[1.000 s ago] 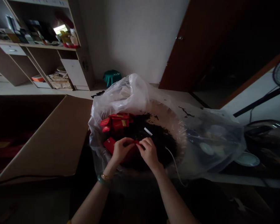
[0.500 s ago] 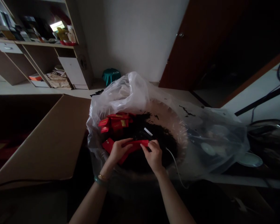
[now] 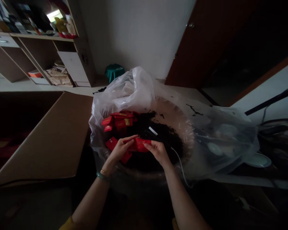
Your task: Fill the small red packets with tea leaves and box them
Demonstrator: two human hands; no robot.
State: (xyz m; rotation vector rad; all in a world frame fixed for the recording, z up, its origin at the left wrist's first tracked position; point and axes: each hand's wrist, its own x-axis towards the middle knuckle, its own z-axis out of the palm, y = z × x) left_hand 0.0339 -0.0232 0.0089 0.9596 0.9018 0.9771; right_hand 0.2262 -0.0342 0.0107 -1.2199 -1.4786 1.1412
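Note:
Between my two hands is a small red foil packet, held level over a round basket. My left hand pinches its left end, and my right hand grips the right end with thumb and fingers. Dark, loose dried leaves that look like tea fill much of the basket. More red packets are piled at its left side, and others lie partly under my left hand. Just beyond my hands, a white strip shows on something dark among the leaves.
Clear plastic sheeting lines the basket and spreads right. An open cardboard box with red packets inside stands at left. A white cable runs over the basket's near rim. Behind are a desk, a teal bin and a brown door.
The red packet has turned from a narrow flat strip to show a broader, creased face. My right hand has shifted slightly right and tilted. The whole view has moved a little.

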